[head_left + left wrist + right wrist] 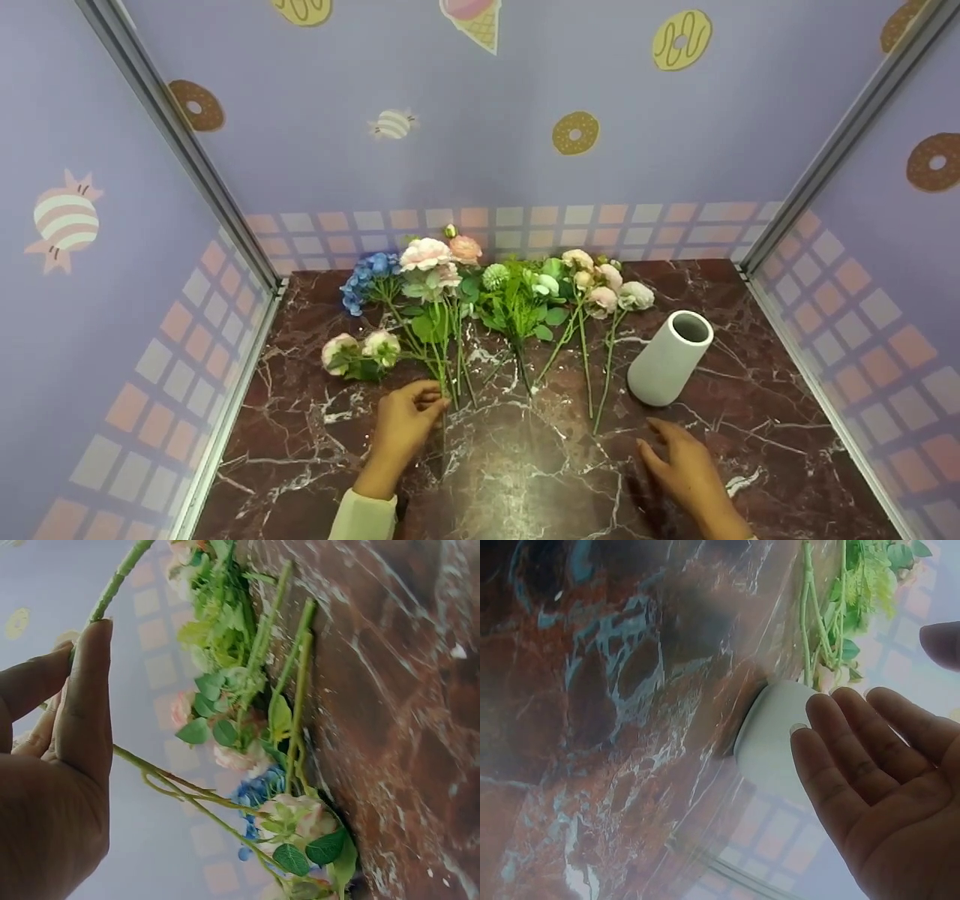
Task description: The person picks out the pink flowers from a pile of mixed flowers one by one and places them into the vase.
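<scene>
My left hand (405, 416) pinches a green flower stem (118, 581) between thumb and fingers, low over the table. Behind that hand the stem is partly hidden; in the left wrist view its branches run towards cream-pink blooms (296, 817) with dark green leaves. Two such blooms (381, 349) lie just beyond the hand in the head view. My right hand (686, 465) holds nothing, its fingers loosely extended near the base of a white vase (664, 367). The vase stands upright, its mouth bare of stems. In the right wrist view the fingertips overlap the vase (769, 739); contact cannot be told.
Along the back of the dark red marbled table (510, 480) lie blue hydrangea (367, 279), large pink blooms (426, 255), green foliage (517, 300) and peach-pink flowers (602, 300), stems pointing forward. Patterned lilac walls (495, 172) enclose the back and sides.
</scene>
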The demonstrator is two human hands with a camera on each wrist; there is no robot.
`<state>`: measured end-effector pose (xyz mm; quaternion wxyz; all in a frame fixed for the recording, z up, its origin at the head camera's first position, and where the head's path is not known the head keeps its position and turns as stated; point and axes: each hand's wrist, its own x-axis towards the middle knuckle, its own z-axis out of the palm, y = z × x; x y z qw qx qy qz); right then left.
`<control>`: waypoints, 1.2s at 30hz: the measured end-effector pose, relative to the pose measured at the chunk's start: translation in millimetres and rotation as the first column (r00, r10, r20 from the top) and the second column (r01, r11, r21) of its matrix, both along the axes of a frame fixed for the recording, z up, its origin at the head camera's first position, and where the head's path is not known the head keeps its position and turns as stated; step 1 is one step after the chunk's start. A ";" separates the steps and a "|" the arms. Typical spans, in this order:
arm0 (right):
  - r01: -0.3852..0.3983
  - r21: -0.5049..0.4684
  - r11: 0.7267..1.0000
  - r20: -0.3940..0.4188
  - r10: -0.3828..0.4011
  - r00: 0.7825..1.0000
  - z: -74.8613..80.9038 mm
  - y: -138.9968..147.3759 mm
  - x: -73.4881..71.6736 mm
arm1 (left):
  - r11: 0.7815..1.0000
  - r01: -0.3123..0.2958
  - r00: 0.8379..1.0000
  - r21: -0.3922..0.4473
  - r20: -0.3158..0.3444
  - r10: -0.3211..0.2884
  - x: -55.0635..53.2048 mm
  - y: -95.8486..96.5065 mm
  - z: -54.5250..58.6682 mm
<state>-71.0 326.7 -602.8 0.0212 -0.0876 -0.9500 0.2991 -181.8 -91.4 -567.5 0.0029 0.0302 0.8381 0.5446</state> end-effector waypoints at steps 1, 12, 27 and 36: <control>0.000 -0.006 1.000 0.001 0.000 1.000 -0.5 -0.1 -0.1 | 1.000 0.007 1.000 0.010 0.000 -0.007 1.0 0.8 1.2; 0.007 -0.073 0.997 0.038 -0.005 0.999 -4.2 -2.0 -4.0 | 1.000 0.012 1.000 0.008 -0.008 -0.012 8.8 4.9 6.7; 0.023 -0.124 0.992 0.023 -0.021 1.000 -2.6 -8.7 -3.1 | 0.996 0.055 0.992 -0.071 -0.112 -0.063 11.3 10.8 3.0; 0.016 -0.104 0.994 0.042 -0.011 0.999 2.2 -13.8 -2.9 | 0.989 0.079 0.985 -0.121 -0.142 -0.096 15.7 15.8 0.4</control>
